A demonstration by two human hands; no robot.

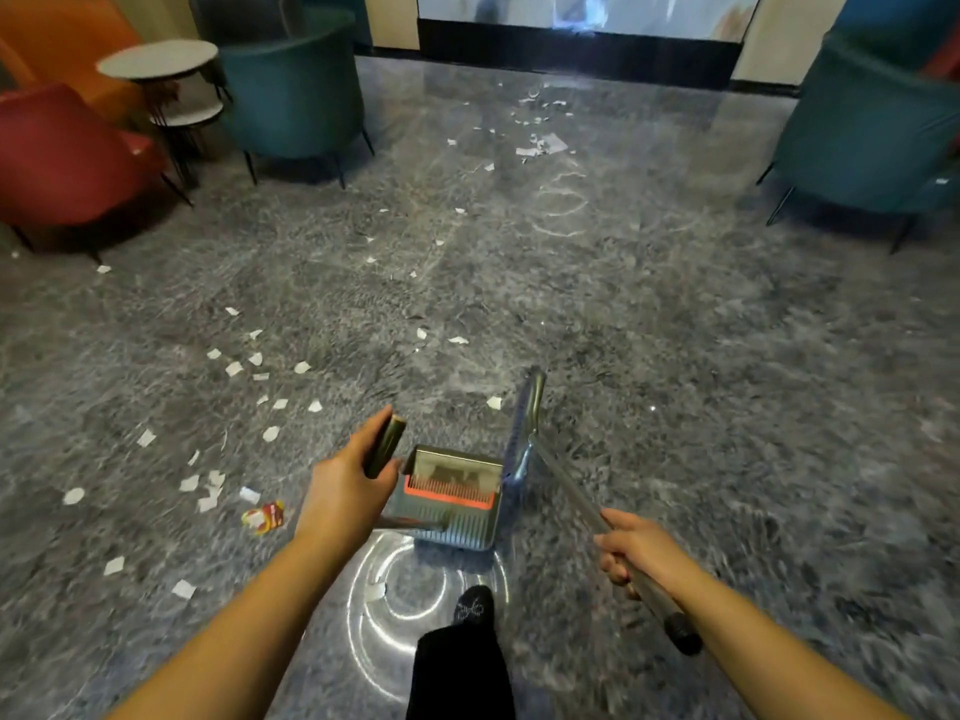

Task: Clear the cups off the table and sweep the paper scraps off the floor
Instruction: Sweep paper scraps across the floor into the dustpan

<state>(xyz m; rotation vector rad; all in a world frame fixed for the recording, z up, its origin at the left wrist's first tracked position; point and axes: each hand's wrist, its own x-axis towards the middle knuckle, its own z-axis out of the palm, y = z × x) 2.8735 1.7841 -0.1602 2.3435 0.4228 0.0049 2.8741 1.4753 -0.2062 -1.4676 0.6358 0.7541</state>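
At far left we see a red armchair (62,158), an orange seat (67,39) behind it, and a round two-tier bench (158,59) beside a teal armchair (296,85); we see nothing standing on the bench top. White paper scraps (234,368) lie scattered over the grey floor (701,356) at our left, with a red and yellow wrapper (265,517) among the nearest ones. Our left hand (343,491) curls around the dark grip of the dustpan handle (384,446), thumb on top. The grey dustpan (452,506) hangs or rests just ahead of our foot (474,608), its mouth facing away from us, a red comb strip across it. The broom head (524,423) stands just right of the pan, touching its side edge. Our right hand (639,556) wraps tight around the metal broom pole (566,491), the pole's black end cap sticking out behind it. More scraps lie far ahead near the wall. Right of the broom the floor runs open to another teal armchair (872,132).
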